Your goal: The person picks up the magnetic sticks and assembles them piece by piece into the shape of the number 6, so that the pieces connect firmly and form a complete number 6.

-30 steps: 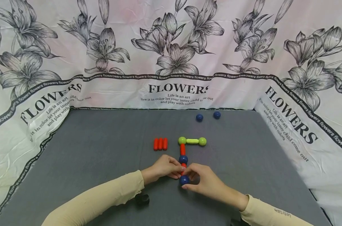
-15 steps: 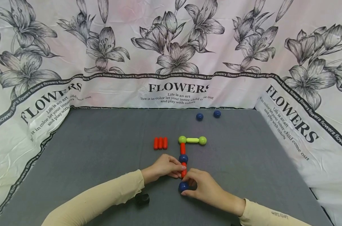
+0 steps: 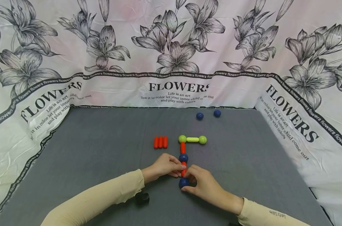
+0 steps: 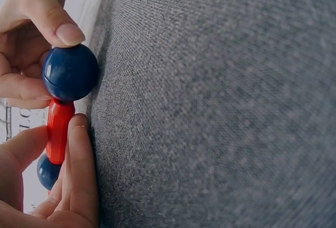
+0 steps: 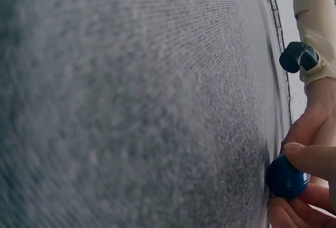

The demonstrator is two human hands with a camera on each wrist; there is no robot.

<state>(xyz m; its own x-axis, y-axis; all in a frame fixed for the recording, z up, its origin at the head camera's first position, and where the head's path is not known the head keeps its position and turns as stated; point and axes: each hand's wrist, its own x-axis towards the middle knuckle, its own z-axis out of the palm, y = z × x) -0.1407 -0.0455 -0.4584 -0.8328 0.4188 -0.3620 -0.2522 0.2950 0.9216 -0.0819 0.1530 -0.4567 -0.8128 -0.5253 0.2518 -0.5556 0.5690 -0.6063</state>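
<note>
Blue ball (image 3: 183,183) in right hand (image 3: 203,183), red rod (image 4: 60,132) in left hand (image 3: 166,166), both hands with a pinching grip.

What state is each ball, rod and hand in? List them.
Left hand: pinching nearest red plastic-looking rod.
Right hand: gripping nearest glossy blue ball.
Nearest glossy blue ball: held, seemingly touching that rod.
Middle glossy blue ball: between that rod and another red rod.
Other red rod: between middle ball and lime corner ball.
Lime rod: lying between two lime balls.
Three grouped red rods: loose, side by side.
Two far blue balls: loose, apart.
</note>
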